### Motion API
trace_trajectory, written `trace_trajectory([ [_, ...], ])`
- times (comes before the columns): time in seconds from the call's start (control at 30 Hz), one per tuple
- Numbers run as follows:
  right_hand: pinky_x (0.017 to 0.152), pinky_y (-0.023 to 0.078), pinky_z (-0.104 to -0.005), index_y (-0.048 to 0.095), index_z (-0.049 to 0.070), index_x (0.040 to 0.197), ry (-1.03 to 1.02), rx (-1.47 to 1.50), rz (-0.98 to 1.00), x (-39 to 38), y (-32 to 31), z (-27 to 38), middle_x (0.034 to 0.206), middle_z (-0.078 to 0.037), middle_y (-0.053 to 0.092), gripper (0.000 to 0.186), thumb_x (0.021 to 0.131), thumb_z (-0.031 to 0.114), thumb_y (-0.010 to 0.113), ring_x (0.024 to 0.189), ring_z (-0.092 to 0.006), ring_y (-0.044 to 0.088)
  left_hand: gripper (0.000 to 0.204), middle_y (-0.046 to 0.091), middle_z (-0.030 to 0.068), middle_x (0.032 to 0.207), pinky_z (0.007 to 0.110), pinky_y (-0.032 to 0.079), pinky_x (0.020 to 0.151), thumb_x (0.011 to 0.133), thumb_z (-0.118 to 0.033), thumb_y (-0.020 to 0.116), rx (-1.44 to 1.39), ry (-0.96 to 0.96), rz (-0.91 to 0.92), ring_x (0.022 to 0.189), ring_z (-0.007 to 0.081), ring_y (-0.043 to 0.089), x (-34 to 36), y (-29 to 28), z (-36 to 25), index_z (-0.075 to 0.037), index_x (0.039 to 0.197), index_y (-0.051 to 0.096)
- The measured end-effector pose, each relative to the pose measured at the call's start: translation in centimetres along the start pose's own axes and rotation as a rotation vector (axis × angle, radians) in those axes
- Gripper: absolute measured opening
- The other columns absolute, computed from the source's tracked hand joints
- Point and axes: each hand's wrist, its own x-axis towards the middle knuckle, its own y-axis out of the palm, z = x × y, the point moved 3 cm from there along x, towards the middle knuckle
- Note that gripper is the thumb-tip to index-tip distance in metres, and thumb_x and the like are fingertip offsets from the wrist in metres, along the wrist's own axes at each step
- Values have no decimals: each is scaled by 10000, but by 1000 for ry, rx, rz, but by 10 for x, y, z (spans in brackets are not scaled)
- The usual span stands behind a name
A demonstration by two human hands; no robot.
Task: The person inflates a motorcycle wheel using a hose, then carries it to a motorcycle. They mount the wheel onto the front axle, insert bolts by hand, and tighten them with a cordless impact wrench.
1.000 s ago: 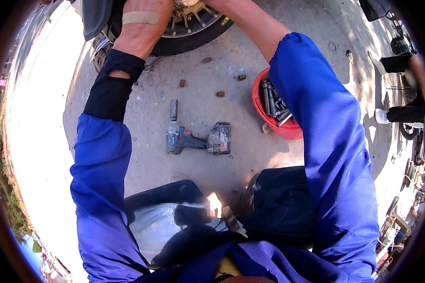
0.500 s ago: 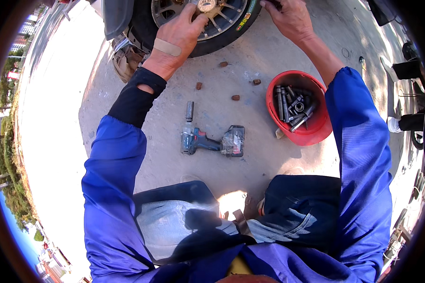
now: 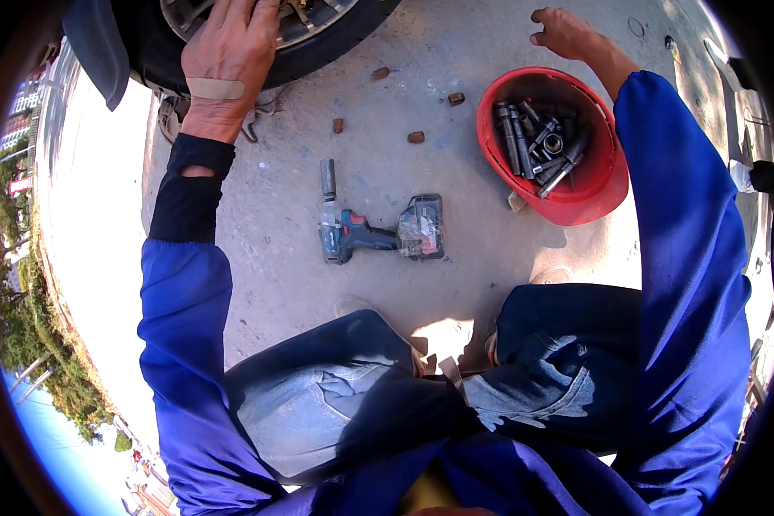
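My left hand (image 3: 225, 53), with a tan bandage near the wrist, is on the wheel's spoked rim (image 3: 308, 24) inside a black tyre (image 3: 322, 58); its fingertips run out at the top edge, so whatever they grip is hidden. My right hand (image 3: 563, 36) hovers apart from the tyre, above the red hard hat (image 3: 606, 193), fingers loosely bent and empty. Metal sockets and extensions (image 3: 533, 142) fill the upturned hat. A cordless impact wrench (image 3: 361, 236) with a long socket lies between my arms. Several rusty brown nuts (image 3: 416, 138) are scattered on the concrete.
A dark fender (image 3: 95, 52) sits at the top left beside the tyre. My knees in jeans (image 3: 310, 404) are at the bottom. A bright road and trees (image 3: 17, 284) curve along the left rim. Dark objects and a white shoe (image 3: 741, 175) show at the right edge.
My right hand has left the tyre's edge and moved right, over the ground. My left hand stays at the wheel, now reaching further off the top edge. The whole view has shifted.
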Motion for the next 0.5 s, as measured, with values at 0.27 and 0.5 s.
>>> trace_trajectory([
  [0.27, 1015, 538, -489, 581, -37, 1402, 61, -5, 72, 35, 27, -31, 1253, -262, 705, 743, 874, 456, 753, 1180, -413, 672, 302, 742, 70, 1083, 374, 593, 817, 894, -286, 821, -3, -17, 145, 971, 290, 722, 17, 8, 1, -119, 1127, 724],
  [0.5, 1079, 486, -541, 307, 11, 1613, 333, -21, 378, -4, 20, -16, 1497, -292, 529, 999, 858, 478, 764, 1379, -419, 531, 230, 754, 67, 959, 351, 577, 762, 912, -274, 815, 22, -2, 217, 873, 270, 727, 24, -3, 1, -95, 1036, 743],
])
